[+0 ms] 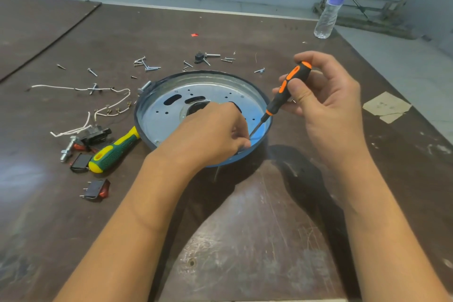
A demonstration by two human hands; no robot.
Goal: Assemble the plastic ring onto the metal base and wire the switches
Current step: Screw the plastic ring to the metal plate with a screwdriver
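Note:
A round metal base (196, 91) lies on the table inside a dark plastic ring (142, 105). My left hand (210, 130) reaches into the base near its front rim, fingers curled as if pinching something small that I cannot make out. My right hand (326, 95) grips a black and orange screwdriver (286, 91); its tip points down at the spot by my left fingertips. Several black rocker switches with red faces (96, 189) lie to the left, with white wires (107, 105) beside them.
A green and yellow screwdriver (115, 149) lies left of the ring. Loose screws (144, 64) and a bolt (67, 148) are scattered behind and left. A water bottle (333, 0) stands at the back right corner. Taped paper (387, 106) is at the right.

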